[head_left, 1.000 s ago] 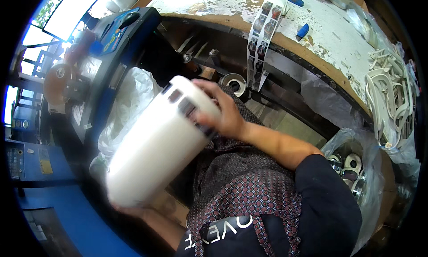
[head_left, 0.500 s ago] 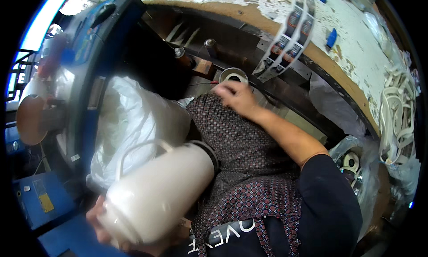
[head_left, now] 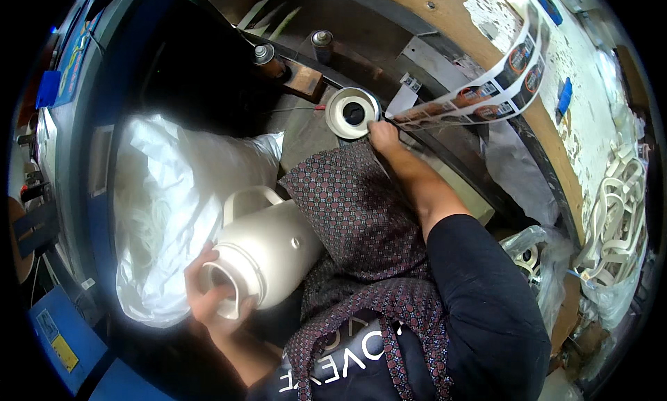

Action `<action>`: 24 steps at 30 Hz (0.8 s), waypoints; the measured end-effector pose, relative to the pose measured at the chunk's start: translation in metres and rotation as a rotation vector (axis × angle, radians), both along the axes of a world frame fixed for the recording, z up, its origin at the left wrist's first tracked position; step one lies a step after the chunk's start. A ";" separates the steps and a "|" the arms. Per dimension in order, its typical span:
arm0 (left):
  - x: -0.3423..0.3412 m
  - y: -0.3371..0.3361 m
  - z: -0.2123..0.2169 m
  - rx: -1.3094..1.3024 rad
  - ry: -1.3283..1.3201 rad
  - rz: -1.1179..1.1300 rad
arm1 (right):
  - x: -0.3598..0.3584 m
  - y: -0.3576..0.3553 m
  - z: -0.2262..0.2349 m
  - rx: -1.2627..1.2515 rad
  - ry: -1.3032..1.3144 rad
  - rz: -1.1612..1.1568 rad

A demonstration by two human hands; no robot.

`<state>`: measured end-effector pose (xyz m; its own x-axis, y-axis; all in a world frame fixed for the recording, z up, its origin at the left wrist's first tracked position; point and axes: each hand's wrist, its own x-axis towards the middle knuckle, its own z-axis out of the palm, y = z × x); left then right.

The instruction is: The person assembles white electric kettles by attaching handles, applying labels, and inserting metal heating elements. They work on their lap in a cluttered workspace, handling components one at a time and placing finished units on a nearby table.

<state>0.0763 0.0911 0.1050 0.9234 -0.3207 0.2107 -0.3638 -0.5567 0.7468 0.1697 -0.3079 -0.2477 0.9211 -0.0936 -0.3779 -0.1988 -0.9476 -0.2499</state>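
A cream vacuum jug body (head_left: 278,244) with a looped handle (head_left: 240,199) lies tilted across my lap, its open mouth toward me. My left hand (head_left: 212,297) grips the jug at the mouth, the thumb hooked inside the rim. Farther off, my right hand (head_left: 385,135) is closed at the edge of a round metal container (head_left: 377,109), its fingertips partly hidden. A cream ring-shaped part (head_left: 342,126) with a dark centre sits in that container. One end of a label strip (head_left: 479,102) comes close to my right hand; whether they touch, I cannot tell.
A large white plastic bag (head_left: 201,165) stands left of the jug, beside a blue machine frame (head_left: 114,192). Two spray cans (head_left: 322,46) stand beyond a wooden block (head_left: 303,79). Cream handles (head_left: 615,213) fill a bag at the right, below the worn bench (head_left: 514,26).
My right hand has moved from above my knee to the round container's edge. The jug has turned, bringing its mouth into view. The label strip has swung out to the right.
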 end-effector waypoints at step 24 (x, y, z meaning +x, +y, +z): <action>-0.112 -0.075 0.070 0.015 -0.395 -0.180 | -0.197 -0.252 0.414 -0.050 -0.903 -0.517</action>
<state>-0.0361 0.0163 0.1753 0.7020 -0.4747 0.5309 -0.7122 -0.4678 0.5235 -0.0276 -0.5596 0.1661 0.7020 -0.5541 0.4473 -0.3424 -0.8134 -0.4703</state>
